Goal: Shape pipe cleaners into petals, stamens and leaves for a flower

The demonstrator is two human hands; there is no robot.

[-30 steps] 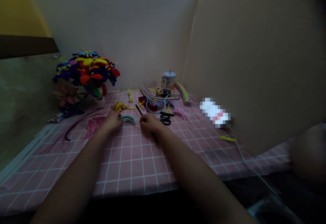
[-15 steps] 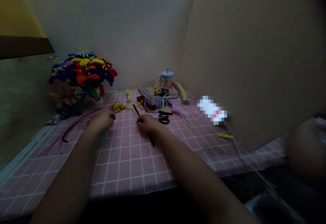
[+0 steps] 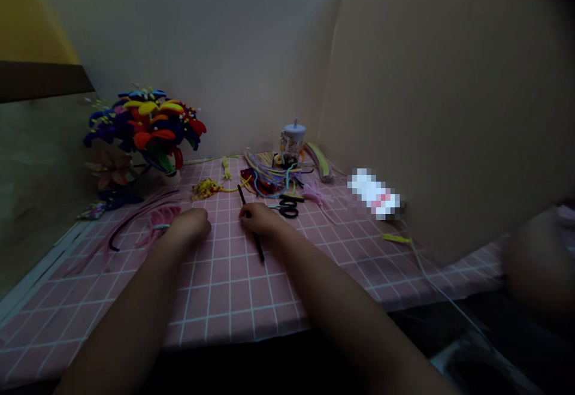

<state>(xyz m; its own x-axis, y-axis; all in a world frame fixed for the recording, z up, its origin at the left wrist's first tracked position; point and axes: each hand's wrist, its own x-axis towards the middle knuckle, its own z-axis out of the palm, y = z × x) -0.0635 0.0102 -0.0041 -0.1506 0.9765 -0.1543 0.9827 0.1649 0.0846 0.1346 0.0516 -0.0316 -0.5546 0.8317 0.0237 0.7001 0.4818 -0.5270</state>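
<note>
My right hand [image 3: 259, 219] is closed around a thin black pen-like stick [image 3: 257, 247], which slants across the pink tablecloth with both ends showing. To its left, my left hand [image 3: 191, 226] is low over the cloth with fingers curled in. What those fingers hold, if anything, is hidden. Just left of that hand lies a bundle of pink pipe cleaners [image 3: 162, 215] with a pale band around it. Black-handled scissors [image 3: 288, 208] lie just beyond my right hand. A bunch of yellow flower stamens [image 3: 206, 189] sits past my left hand.
A colourful bouquet of fuzzy flowers [image 3: 153, 119] stands at the back left. A lidded cup [image 3: 293, 143] rises behind loose pipe cleaners [image 3: 269, 180]. On the right are a yellow strip [image 3: 396, 238], a white cable [image 3: 431, 278] and a tall pale panel [image 3: 440, 107].
My left hand has shifted right and a little closer, uncovering the pink bundle. A teal patch by that wrist no longer shows. The black stick in my right hand is tilted a little differently.
</note>
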